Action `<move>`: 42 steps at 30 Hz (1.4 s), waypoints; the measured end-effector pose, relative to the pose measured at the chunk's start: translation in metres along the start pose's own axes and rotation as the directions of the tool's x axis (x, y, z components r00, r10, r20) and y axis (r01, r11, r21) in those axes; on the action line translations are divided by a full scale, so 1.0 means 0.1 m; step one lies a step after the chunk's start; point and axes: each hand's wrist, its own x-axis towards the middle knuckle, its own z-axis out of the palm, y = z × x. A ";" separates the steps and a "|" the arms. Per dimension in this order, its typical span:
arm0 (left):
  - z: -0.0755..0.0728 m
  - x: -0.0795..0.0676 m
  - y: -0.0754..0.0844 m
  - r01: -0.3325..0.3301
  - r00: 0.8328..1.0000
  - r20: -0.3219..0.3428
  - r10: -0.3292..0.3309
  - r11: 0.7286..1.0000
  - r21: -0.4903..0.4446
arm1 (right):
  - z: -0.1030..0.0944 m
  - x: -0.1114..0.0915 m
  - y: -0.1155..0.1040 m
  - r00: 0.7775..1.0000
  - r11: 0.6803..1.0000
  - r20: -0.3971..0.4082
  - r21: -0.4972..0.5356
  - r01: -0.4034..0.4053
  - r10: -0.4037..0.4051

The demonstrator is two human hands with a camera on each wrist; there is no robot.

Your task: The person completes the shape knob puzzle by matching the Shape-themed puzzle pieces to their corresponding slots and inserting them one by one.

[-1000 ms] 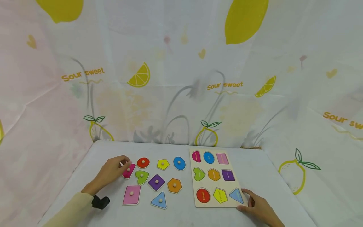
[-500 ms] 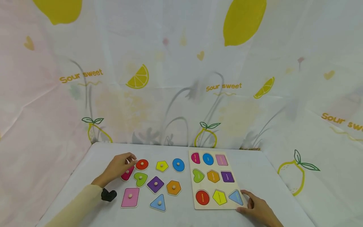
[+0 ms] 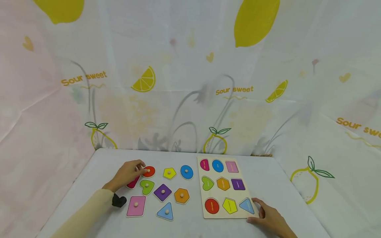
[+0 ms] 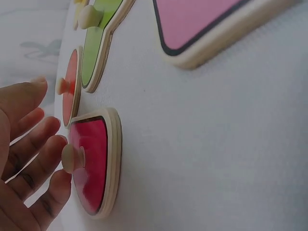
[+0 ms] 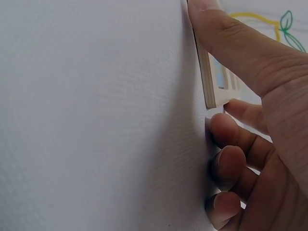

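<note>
My left hand [image 3: 130,171] reaches over the half-round magenta puzzle piece [image 4: 91,163], with its fingertips close to the wooden knob of the red circle piece [image 3: 149,172]. In the left wrist view the thumb and the loosely bent fingers stand apart, with no piece pinched between them. A green heart piece [image 3: 147,187] lies just nearer to me. At the near right corner of the wooden puzzle board [image 3: 201,195], my right hand [image 3: 269,218] holds the edges between thumb and index finger. The right wrist view has its other fingers curled beside the board, against the white cloth.
Several knobbed pieces lie between hand and board: a yellow pentagon [image 3: 169,176], blue oval [image 3: 186,175], purple square [image 3: 159,193], orange hexagon [image 3: 179,199], light blue triangle [image 3: 163,214]. A pink rectangle piece [image 3: 132,210] lies nearest my left sleeve [image 3: 89,211]. Lemon-print cloth [image 3: 166,115] hangs behind the table.
My left hand has moved to the right, from over the magenta piece to the red circle's knob. My right hand stays at the board's corner, and the pieces have not moved on the table.
</note>
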 end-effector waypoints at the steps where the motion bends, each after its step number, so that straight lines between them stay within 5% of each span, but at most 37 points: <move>1: 0.01 0.01 0.01 -0.004 1.000 0.001 0.004 1.000 -0.003 | 0.00 0.00 -0.01 1.000 1.000 -0.001 0.001 -0.006 0.006; 16: 0.13 0.06 0.04 0.059 0.998 0.019 -0.060 0.998 0.024 | 0.01 -0.01 -0.04 0.998 0.998 0.048 0.048 -0.033 0.031; 42: 0.14 0.08 0.12 0.014 1.000 0.021 -0.015 0.998 0.060 | -0.02 -0.01 -0.01 0.995 0.994 0.098 0.112 -0.012 0.001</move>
